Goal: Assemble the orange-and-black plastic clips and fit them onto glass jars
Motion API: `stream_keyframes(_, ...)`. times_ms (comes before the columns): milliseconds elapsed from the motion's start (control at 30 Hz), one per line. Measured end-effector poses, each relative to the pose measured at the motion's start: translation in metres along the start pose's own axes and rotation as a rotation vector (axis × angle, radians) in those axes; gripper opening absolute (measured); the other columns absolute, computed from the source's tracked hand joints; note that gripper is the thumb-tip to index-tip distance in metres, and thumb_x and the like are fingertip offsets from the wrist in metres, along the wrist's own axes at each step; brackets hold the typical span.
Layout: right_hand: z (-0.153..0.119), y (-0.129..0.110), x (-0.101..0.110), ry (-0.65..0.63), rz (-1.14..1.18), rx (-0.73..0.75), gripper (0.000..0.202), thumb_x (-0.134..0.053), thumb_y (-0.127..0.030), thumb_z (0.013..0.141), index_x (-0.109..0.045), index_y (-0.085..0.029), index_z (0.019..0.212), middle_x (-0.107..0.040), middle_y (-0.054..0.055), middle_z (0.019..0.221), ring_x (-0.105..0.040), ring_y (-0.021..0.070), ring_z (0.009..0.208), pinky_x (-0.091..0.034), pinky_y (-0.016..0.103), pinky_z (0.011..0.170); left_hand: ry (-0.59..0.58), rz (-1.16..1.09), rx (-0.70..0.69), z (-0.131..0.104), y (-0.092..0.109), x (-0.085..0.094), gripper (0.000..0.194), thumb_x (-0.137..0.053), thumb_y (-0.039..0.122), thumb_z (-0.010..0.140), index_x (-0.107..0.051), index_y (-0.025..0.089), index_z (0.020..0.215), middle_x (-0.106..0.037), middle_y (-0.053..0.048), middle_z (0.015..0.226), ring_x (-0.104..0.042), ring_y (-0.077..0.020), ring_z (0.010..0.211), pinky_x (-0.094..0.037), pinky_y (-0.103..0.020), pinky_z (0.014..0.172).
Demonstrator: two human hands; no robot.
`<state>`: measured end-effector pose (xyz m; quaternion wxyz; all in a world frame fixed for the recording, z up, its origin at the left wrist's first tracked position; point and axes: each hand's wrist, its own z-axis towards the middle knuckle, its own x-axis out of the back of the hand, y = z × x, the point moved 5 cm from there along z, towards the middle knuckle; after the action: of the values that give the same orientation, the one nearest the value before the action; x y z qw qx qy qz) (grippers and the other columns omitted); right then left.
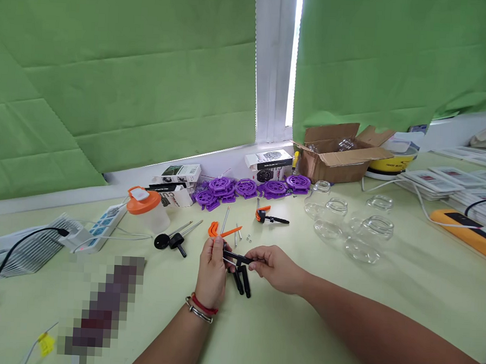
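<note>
Between both hands [213, 267] runs a black rod [238, 256] (slim).

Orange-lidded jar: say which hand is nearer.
Left. The left hand is to the right of the orange-lidded jar; the right hand is farther right.

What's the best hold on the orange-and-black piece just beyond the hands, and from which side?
Probably its slim black rod, from the right: it juts out rightward, leaving its end free of the orange arm at the left.
</note>
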<state>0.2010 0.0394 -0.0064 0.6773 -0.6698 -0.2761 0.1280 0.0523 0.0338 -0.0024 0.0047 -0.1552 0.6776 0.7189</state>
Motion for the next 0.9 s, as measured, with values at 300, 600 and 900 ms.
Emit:
stream_keyframes(300, 0.001, 0.011, -0.014, -0.038, 0.106, -0.009, 0.017, -0.054, -0.019, 0.075, -0.063, -0.017, 0.09, -0.055, -0.002, 0.071, -0.043, 0.0089, 0.057, -0.037, 0.023, 0.058, 0.105, 0.109, -0.081, -0.005, 0.003, 0.006, 0.037, -0.045, 0.054, 0.086, -0.05, 0.018, 0.077, -0.052, 0.003, 0.069, -0.045, -0.0067, 0.046, -0.035, -0.02, 0.039)
stream_keyframes(600, 0.004, 0.026, -0.021, 0.001, 0.104, 0.04, 0.01, -0.054, -0.017, 0.077, -0.054, -0.018, 0.087, -0.053, -0.003, 0.068, -0.041, 0.0079, 0.056, -0.039, 0.022, 0.058, 0.167, 0.087, -0.109, -0.01, 0.008, 0.005, 0.039, -0.044, 0.056, 0.086, -0.049, 0.019, 0.076, -0.052, 0.002, 0.068, -0.042, -0.0078, 0.05, -0.034, -0.02, 0.043)
stream_keyframes(900, -0.001, 0.017, -0.023, 0.002, -0.028, 0.065, 0.011, -0.056, -0.015, 0.075, -0.052, -0.018, 0.084, -0.055, -0.004, 0.067, -0.047, 0.009, 0.058, -0.039, 0.022, 0.057, 0.255, 0.037, -0.097, -0.012, 0.007, 0.009, 0.041, -0.037, 0.057, 0.088, -0.055, 0.021, 0.081, -0.056, -0.001, 0.069, -0.051, -0.0131, 0.059, -0.039, -0.023, 0.049)
